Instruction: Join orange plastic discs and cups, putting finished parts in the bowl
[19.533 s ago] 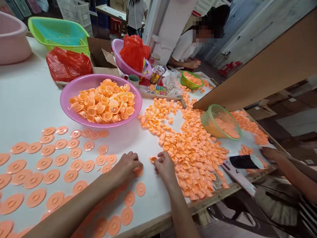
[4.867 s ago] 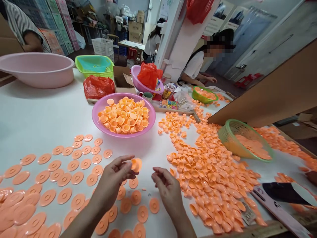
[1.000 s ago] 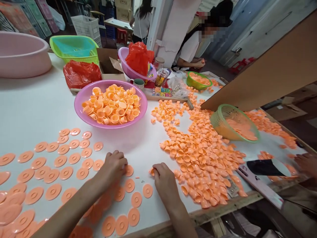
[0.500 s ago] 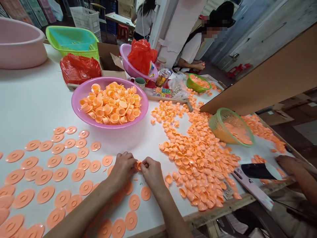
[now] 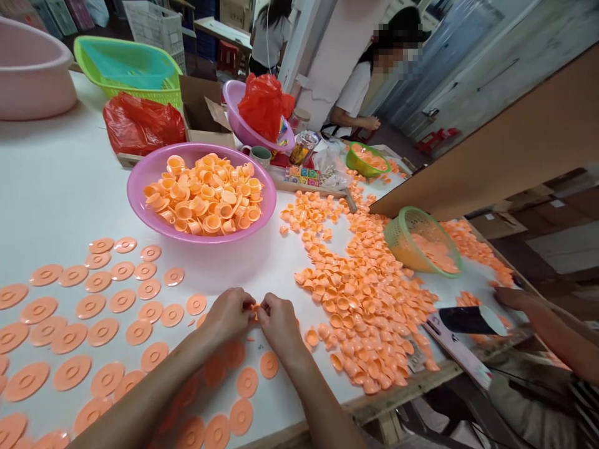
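Left fingers [image 5: 246,300] and right fingers [image 5: 266,303] pinch an orange piece [image 5: 255,309] between them

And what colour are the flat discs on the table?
The discs are light orange, seen best in the head view.

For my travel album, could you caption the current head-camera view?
Left hand and right hand meet at an orange piece, discs mostly to the left, heaped hollow pieces to the right.
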Demonstrator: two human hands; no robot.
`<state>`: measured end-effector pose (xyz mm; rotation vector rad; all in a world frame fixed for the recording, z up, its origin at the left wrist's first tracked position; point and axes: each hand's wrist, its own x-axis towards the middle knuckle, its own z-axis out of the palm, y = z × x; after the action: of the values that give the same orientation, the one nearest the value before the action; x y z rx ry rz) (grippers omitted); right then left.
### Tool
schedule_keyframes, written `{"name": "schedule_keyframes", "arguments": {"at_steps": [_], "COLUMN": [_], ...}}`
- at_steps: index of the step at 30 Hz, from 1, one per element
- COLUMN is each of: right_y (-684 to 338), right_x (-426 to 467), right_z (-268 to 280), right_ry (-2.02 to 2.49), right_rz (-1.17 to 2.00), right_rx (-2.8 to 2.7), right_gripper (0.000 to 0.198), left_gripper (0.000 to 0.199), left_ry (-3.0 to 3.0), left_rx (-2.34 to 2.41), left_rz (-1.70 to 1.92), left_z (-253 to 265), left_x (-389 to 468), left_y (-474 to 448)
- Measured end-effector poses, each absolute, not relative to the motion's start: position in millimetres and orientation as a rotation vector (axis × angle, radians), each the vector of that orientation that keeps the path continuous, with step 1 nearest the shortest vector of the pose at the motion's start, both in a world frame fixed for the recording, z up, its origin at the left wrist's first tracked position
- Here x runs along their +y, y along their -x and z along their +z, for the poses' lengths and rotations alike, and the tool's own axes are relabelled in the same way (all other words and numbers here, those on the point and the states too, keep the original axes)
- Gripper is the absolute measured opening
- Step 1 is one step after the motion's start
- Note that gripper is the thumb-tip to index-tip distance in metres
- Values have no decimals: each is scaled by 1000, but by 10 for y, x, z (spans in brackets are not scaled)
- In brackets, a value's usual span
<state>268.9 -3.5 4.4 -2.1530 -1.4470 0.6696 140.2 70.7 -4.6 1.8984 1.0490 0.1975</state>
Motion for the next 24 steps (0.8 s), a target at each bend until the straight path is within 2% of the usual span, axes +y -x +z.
{"name": "schedule_keyframes", "arguments": {"at_steps": [9, 11, 15, 20, 24], "right_y": [-2522, -2497, -2469, -2367, -2260], "right_x": [-372, -363, -285, -289, -316], "right_z": [-118, -72, 57, 121, 99], "right_ry": [1855, 1811, 1721, 1726, 1692], "right_rz": [568, 532, 671, 501, 449], "right_rx": [-1234, -1140, -1079, -1163, -1182], "right_gripper": [17, 18, 26, 19, 19], "left_gripper": [5, 11, 26, 17, 19], "left_ry": [-1664, -1524, -1229, -1462, -1606], "left_rx": [1075, 1008, 876, 910, 937], "left_rz": [345, 444, 671, 791, 862], "left_z": [57, 81, 144, 269, 327], "left_x": [444, 361, 252, 203, 156], "left_y": [-1317, -1285, -1242, -1244, -1199]}}
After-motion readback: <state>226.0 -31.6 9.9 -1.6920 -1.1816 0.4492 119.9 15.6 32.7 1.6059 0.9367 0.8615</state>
